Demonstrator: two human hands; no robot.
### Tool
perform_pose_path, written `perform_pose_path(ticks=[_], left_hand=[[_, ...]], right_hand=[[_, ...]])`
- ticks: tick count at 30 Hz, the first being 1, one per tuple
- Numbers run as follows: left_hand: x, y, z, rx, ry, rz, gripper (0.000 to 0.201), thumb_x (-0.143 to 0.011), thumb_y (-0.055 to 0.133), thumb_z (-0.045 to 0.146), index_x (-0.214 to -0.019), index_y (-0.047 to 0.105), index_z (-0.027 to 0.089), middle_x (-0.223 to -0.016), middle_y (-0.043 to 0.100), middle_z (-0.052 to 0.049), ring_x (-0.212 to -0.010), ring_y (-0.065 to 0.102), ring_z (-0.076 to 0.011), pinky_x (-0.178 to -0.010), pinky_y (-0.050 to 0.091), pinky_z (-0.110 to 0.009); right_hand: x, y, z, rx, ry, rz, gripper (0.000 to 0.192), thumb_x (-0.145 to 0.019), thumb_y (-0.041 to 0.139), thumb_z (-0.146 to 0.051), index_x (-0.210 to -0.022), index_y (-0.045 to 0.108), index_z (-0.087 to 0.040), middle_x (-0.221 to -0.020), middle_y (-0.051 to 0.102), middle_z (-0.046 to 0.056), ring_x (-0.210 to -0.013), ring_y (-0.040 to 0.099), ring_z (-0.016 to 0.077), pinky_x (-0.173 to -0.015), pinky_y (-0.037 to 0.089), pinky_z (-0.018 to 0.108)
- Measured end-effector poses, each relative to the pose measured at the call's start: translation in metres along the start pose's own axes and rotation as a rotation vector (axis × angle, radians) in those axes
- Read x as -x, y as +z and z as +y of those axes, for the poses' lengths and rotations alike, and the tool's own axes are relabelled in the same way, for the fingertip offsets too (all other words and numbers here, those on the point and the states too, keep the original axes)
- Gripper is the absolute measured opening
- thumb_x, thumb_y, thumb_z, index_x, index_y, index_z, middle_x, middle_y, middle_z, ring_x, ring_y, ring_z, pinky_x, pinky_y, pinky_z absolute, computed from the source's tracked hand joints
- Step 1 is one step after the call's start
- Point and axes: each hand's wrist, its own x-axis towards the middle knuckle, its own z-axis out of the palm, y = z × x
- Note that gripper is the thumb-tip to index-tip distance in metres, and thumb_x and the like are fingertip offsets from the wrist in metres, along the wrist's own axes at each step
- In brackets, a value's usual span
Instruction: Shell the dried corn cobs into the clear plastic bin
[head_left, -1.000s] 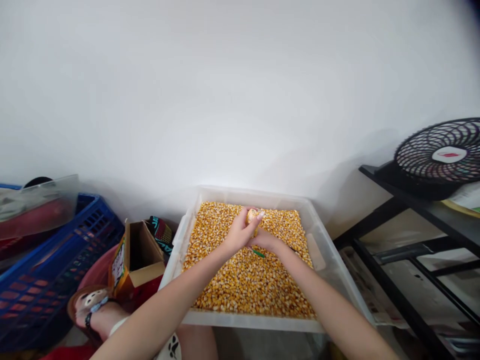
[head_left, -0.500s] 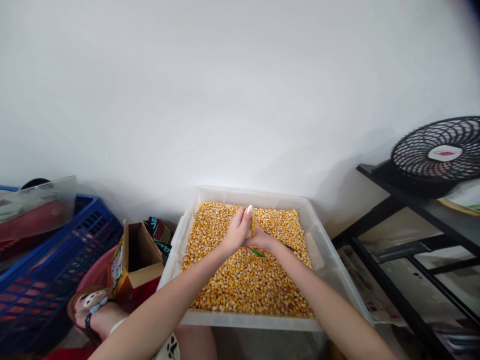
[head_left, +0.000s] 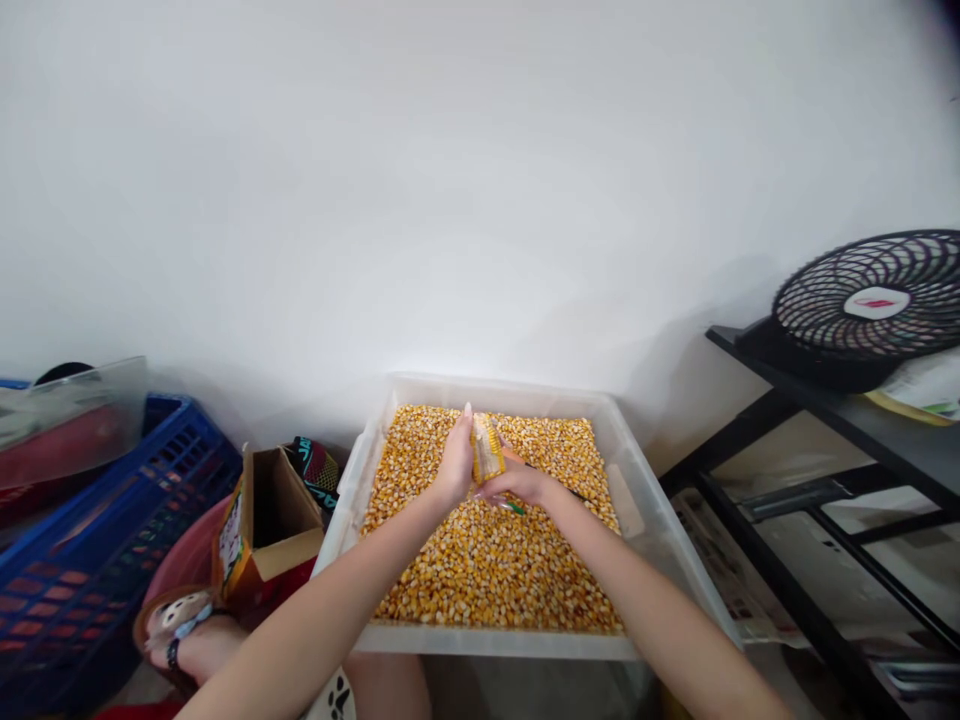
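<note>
A clear plastic tub [head_left: 646, 505] holds a deep layer of loose yellow corn kernels [head_left: 487, 560]. Over its far half my left hand [head_left: 454, 465] grips a partly shelled corn cob [head_left: 486, 450], held upright. My right hand [head_left: 523, 485] is pressed against the cob's lower end and is closed on a thin tool with a green handle [head_left: 514, 507]; a dark shaft sticks out to the right of the hand.
A small open cardboard box [head_left: 270, 510] and a blue plastic crate [head_left: 97, 560] stand left of the tub. A sandalled foot [head_left: 184, 640] shows at lower left. A black metal shelf [head_left: 840, 420] with a black fan [head_left: 870, 305] stands to the right. A white wall is behind.
My left hand has turned the cob from lying low to standing upright and shifted slightly left. My right hand stays against its base. The view drifted a little.
</note>
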Motion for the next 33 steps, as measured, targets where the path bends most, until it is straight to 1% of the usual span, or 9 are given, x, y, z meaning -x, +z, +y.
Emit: perform_pose_path(ticks=[3,6,9,14,18,21,24,28,33], left_hand=[[-0.003,-0.003,0.0,-0.154,0.135,0.039,0.052,-0.074,0.04,0.062,-0.092,0.051,0.015,-0.077,0.059,-0.005,-0.075,0.057,-0.0184,-0.071,0.043,-0.03],[-0.004,-0.007,-0.002,-0.372,0.325,0.062,0.046,-0.072,0.054,0.051,-0.102,0.047,0.017,-0.09,0.057,-0.004,-0.086,0.053,-0.0166,-0.08,0.04,-0.028],[-0.006,-0.011,-0.006,-0.471,0.362,0.021,0.042,-0.078,0.048,0.049,-0.106,0.044,0.017,-0.094,0.056,-0.005,-0.089,0.052,-0.017,-0.081,0.039,-0.029],[-0.007,-0.015,-0.009,-0.592,0.445,-0.019,0.039,-0.084,0.038,0.047,-0.107,0.043,0.015,-0.097,0.054,-0.007,-0.094,0.05,-0.0187,-0.087,0.036,-0.032],[-0.008,-0.014,-0.006,-0.553,0.443,-0.033,0.04,-0.086,0.031,0.047,-0.104,0.047,0.016,-0.097,0.054,-0.007,-0.096,0.05,-0.018,-0.088,0.037,-0.03],[-0.009,-0.012,-0.002,-0.452,0.326,0.018,0.039,-0.084,0.033,0.05,-0.095,0.051,0.017,-0.087,0.057,-0.005,-0.088,0.054,-0.0178,-0.08,0.041,-0.029],[-0.011,-0.012,-0.004,-0.407,0.252,0.059,0.035,-0.079,0.042,0.052,-0.085,0.048,0.018,-0.072,0.055,-0.001,-0.072,0.056,-0.0162,-0.069,0.044,-0.028],[-0.014,-0.019,-0.012,-0.548,0.345,0.149,0.036,-0.079,0.041,0.054,-0.073,0.043,0.018,-0.064,0.046,0.002,-0.064,0.05,-0.0132,-0.064,0.041,-0.026],[-0.016,-0.02,-0.012,-0.538,0.399,0.109,0.041,-0.082,0.034,0.055,-0.078,0.05,0.017,-0.074,0.053,-0.002,-0.074,0.052,-0.0151,-0.071,0.042,-0.027]], right_hand=[[-0.003,0.005,-0.001,0.051,-0.031,0.101,0.021,-0.059,0.064,-0.025,-0.054,0.044,-0.019,-0.042,0.04,-0.005,-0.037,0.033,0.0073,-0.039,0.025,0.022],[-0.007,0.01,-0.001,0.118,-0.011,0.286,0.018,-0.063,0.06,-0.028,-0.057,0.045,-0.02,-0.041,0.035,-0.005,-0.036,0.028,0.0075,-0.038,0.022,0.023],[-0.01,0.014,-0.002,0.123,0.005,0.384,0.014,-0.064,0.06,-0.027,-0.069,0.048,-0.022,-0.042,0.035,-0.007,-0.035,0.025,0.0073,-0.037,0.02,0.023],[-0.005,0.013,-0.002,0.019,-0.016,0.295,0.02,-0.059,0.063,-0.024,-0.063,0.043,-0.021,-0.04,0.03,-0.008,-0.036,0.022,0.0055,-0.036,0.016,0.022],[-0.005,0.012,0.0,-0.029,-0.003,0.227,0.024,-0.061,0.06,-0.024,-0.054,0.037,-0.02,-0.037,0.028,-0.009,-0.033,0.02,0.0043,-0.034,0.015,0.02],[-0.009,0.016,-0.002,0.027,0.009,0.288,0.023,-0.061,0.058,-0.023,-0.053,0.037,-0.02,-0.037,0.028,-0.009,-0.033,0.023,0.0053,-0.035,0.018,0.02],[-0.013,0.021,-0.004,0.182,-0.092,0.394,0.012,-0.059,0.059,-0.019,-0.063,0.048,-0.02,-0.047,0.043,-0.005,-0.046,0.042,0.01,-0.046,0.034,0.021],[-0.014,0.023,-0.001,0.262,-0.173,0.421,0.016,-0.06,0.057,-0.019,-0.076,0.055,-0.019,-0.069,0.056,-0.001,-0.069,0.052,0.0151,-0.063,0.041,0.026],[-0.011,0.023,0.002,0.269,-0.064,0.399,0.015,-0.063,0.054,-0.022,-0.078,0.055,-0.018,-0.062,0.053,-0.001,-0.061,0.049,0.0139,-0.054,0.038,0.024]])
